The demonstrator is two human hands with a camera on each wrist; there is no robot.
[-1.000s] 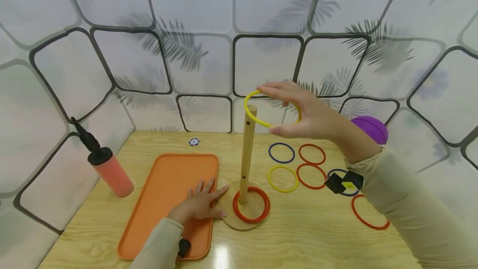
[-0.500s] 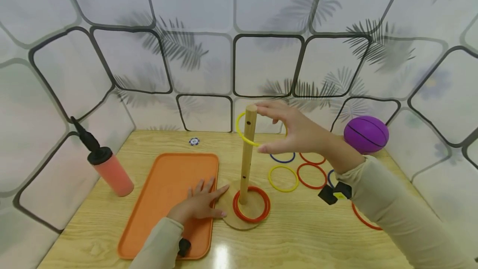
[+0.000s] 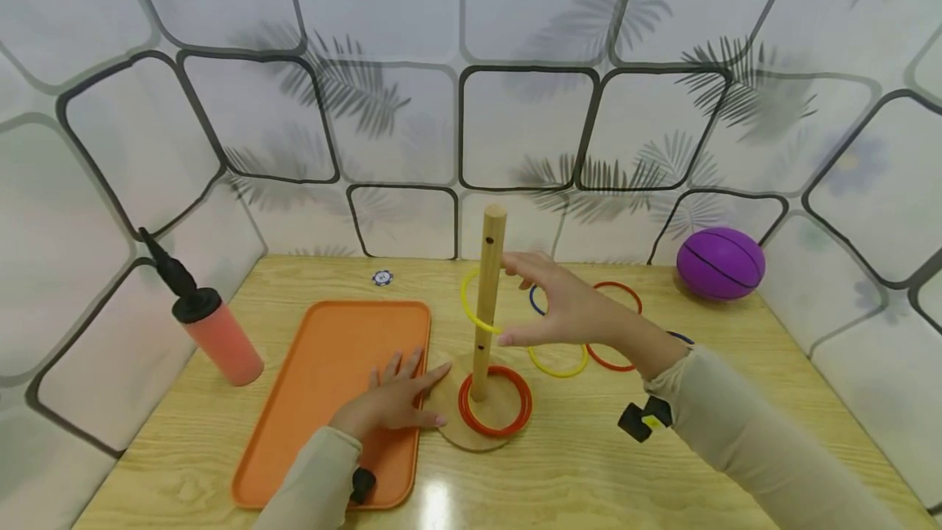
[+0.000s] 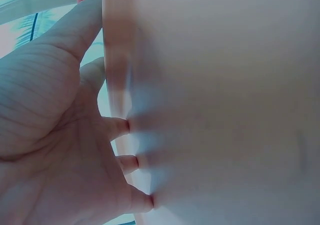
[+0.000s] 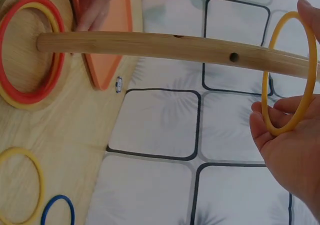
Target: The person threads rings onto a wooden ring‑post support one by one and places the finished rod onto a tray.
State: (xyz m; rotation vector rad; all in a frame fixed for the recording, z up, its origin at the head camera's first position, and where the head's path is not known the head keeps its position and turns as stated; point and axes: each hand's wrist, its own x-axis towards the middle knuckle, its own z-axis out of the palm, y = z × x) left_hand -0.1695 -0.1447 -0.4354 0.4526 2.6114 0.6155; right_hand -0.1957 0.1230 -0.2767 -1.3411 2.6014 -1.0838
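R hand (image 3: 581, 313) pinches yellow ring (image 3: 478, 301) threaded mid-peg (image 3: 488, 301), frame centre, so we keep it level. L hand (image 3: 393, 403), fingers flat, braces the base (image 3: 449, 424); probably overlapping orange tray (image 3: 331, 383) too.

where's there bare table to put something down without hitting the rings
Free: the front strip of table before the peg base, and the back-left corner between the pump and chip. The tray is bare apart from the left hand. Crowded: right of the peg, where loose rings lie under the right hand.
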